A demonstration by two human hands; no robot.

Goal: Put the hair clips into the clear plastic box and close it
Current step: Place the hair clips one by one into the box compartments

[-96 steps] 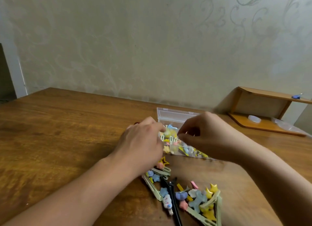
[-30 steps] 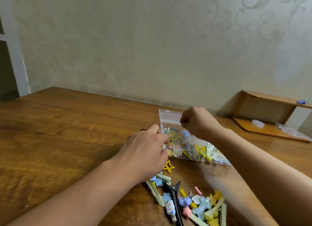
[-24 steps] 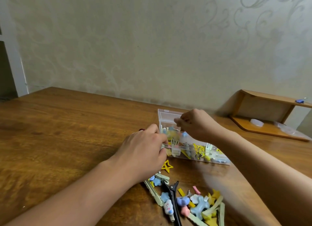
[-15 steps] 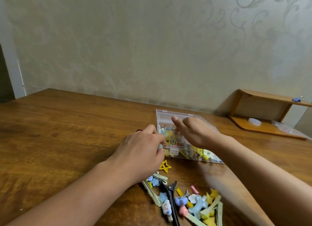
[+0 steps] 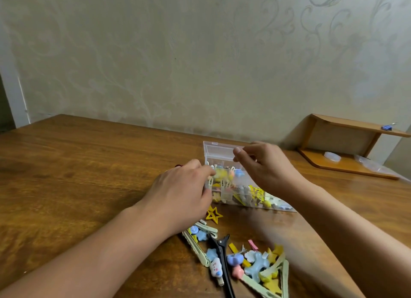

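The clear plastic box (image 5: 275, 205) lies on the wooden table (image 5: 77, 175), holding several coloured hair clips, with its lid (image 5: 219, 152) standing upright at the back. My left hand (image 5: 182, 193) grips the box's left end. My right hand (image 5: 266, 166) is above the box, thumb and forefinger pinching the lid's right edge. A yellow star clip (image 5: 213, 214) lies loose just in front of the box. Nearer me sits a pile of pastel hair clips (image 5: 255, 262) with a long black clip (image 5: 222, 253) among them.
A small wooden shelf (image 5: 347, 142) stands at the back right against the wall, with a blue binder clip (image 5: 387, 127) on top and clear plastic pieces on its base. The patterned wall runs close behind the box.
My right hand went from lying flat over the box to lifting and pinching at the lid's edge. My left hand stayed at the box's left end.
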